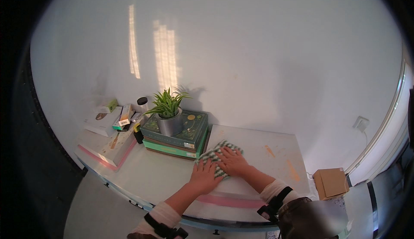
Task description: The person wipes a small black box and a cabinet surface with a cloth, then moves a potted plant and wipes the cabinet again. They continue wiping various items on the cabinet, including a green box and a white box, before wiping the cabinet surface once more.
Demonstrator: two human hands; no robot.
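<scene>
A green and white patterned cloth (pixel 225 146) lies over the left part of a large pale box (pixel 258 138) with orange marks and a pink lower edge. My left hand (pixel 205 177) rests flat on the cloth's near left part, its fingers slightly spread. Just to the right and further back, my right hand (pixel 232 162) presses flat on the same cloth with spread fingers. Neither hand is curled around anything. Close behind the cloth, a green plant in a grey pot (pixel 170 125) stands on stacked dark green and bright green boxes (pixel 174 147).
The white dresser top (pixel 152 171) carries a flat box with a pink edge (pixel 110 148) at the left, small cartons (pixel 126 114), a black-lidded jar (pixel 142 101) and a yellow-topped black bottle (pixel 138 134). A cardboard box (pixel 330 182) is at the right, below a wall socket (pixel 361 123).
</scene>
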